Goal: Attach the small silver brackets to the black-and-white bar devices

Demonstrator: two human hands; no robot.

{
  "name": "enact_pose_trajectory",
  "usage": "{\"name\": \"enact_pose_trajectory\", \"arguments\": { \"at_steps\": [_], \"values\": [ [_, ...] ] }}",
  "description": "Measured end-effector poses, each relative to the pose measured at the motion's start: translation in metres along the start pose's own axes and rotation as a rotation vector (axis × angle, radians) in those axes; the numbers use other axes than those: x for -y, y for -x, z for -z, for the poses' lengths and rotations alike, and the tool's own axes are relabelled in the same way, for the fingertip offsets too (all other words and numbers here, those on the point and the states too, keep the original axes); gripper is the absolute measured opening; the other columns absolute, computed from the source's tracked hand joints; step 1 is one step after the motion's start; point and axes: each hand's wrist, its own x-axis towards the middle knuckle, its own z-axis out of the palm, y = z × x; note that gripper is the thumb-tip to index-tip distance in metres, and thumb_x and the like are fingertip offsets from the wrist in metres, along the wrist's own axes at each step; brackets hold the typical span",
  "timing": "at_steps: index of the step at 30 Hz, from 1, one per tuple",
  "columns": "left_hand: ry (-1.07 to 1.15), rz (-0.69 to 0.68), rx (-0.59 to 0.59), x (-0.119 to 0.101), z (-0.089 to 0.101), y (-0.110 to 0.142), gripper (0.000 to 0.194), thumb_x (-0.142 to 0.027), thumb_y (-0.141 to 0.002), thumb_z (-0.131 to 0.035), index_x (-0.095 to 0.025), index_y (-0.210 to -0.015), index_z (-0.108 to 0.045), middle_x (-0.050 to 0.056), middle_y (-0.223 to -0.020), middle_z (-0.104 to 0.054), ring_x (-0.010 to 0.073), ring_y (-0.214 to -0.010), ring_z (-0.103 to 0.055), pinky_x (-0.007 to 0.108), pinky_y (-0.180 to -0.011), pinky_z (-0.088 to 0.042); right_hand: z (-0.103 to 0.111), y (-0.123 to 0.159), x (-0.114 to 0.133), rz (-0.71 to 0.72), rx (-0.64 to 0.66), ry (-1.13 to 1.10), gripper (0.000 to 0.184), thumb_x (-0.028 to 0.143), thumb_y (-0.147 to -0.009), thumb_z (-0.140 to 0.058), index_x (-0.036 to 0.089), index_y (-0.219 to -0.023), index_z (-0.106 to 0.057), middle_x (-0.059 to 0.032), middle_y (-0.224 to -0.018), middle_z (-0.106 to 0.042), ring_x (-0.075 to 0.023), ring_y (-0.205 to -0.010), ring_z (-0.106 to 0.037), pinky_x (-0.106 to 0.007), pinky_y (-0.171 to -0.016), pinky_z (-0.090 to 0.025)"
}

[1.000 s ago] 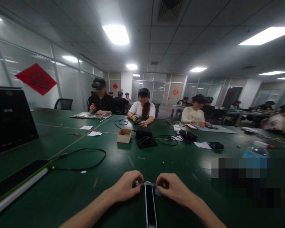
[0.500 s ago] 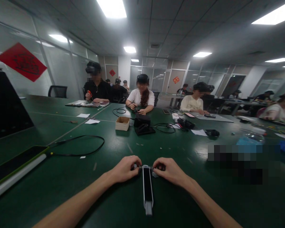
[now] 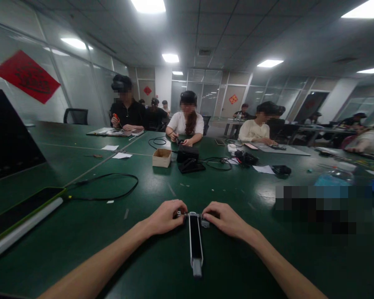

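Note:
A long, narrow piece with a pale metal frame and black middle (image 3: 195, 238) lies on the green table, its grey end (image 3: 197, 268) toward me. A thin crossbar sticks out on both sides of its far end. On the left, my left hand (image 3: 167, 216) is closed in a pinch around the crossbar's end, where a small metal part (image 3: 179, 213) shows between the fingers. At the other end, my right hand (image 3: 222, 216) pinches with thumb and forefinger. A small grey fitting (image 3: 205, 223) shows beneath those fingertips. The exact kind of the piece is unclear.
A dark device with a green edge (image 3: 21, 214) and a looped black cable (image 3: 136, 187) lie on the left. Ahead stand an open box (image 3: 161, 158) and a black stand (image 3: 188, 160). A bottle (image 3: 333, 178) is at right. Several people sit across the table.
The view has shifted slightly. My right fingers have changed position a little, and more of the grey fitting shows under them. Both hands stay at the crossbar's ends.

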Motion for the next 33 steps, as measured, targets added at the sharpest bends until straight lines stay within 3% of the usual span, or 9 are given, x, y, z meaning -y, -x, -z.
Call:
{"name": "enact_pose_trajectory", "arguments": {
  "at_steps": [5, 19, 28, 33],
  "values": [
    [-0.01, -0.005, -0.013, -0.0027, 0.0011, 0.0001, 0.016, -0.016, -0.079, -0.053, -0.016, -0.093, -0.061, 0.0, -0.082, -0.061, 0.0129, -0.069, -0.055, 0.024, -0.065, -0.044, -0.0024, -0.0006, -0.0044, -0.01, 0.004, -0.017, 0.025, 0.034, -0.091, -0.047, 0.02, -0.097, -0.066, -0.0041, -0.097, -0.062, -0.0162, -0.087, -0.056, -0.029, -0.078, -0.044],
    [0.0, -0.006, -0.012, -0.0036, 0.002, 0.0006, 0.015, -0.018, -0.08, -0.053, -0.016, -0.092, -0.061, 0.001, -0.083, -0.061, 0.0127, -0.068, -0.054, 0.024, -0.066, -0.045, -0.0011, 0.0003, -0.0037, -0.042, 0.006, -0.066, 0.023, 0.037, -0.086, -0.055, 0.021, -0.096, -0.067, -0.0028, -0.092, -0.063, -0.0152, -0.079, -0.056, -0.026, -0.067, -0.043],
    [-0.007, -0.023, -0.026, 0.0004, -0.0008, -0.0013, 0.014, -0.017, -0.079, -0.052, -0.016, -0.091, -0.06, 0.0, -0.078, -0.06, 0.0123, -0.065, -0.053, 0.023, -0.061, -0.043, -0.0048, -0.001, -0.0037, -0.035, -0.066, -0.078, 0.017, 0.032, -0.083, -0.058, 0.018, -0.091, -0.064, -0.0024, -0.086, -0.062, -0.0133, -0.073, -0.054, -0.025, -0.063, -0.043],
    [-0.009, -0.003, -0.006, -0.0008, 0.0003, -0.0026, 0.016, -0.018, -0.08, -0.052, -0.017, -0.093, -0.06, 0.0, -0.078, -0.06, 0.0119, -0.064, -0.052, 0.023, -0.06, -0.042, -0.004, -0.0016, -0.0051, 0.02, -0.078, -0.016, 0.017, 0.031, -0.087, -0.055, 0.019, -0.089, -0.066, -0.0026, -0.088, -0.061, -0.0136, -0.076, -0.055, -0.026, -0.068, -0.044]
  ]
}}
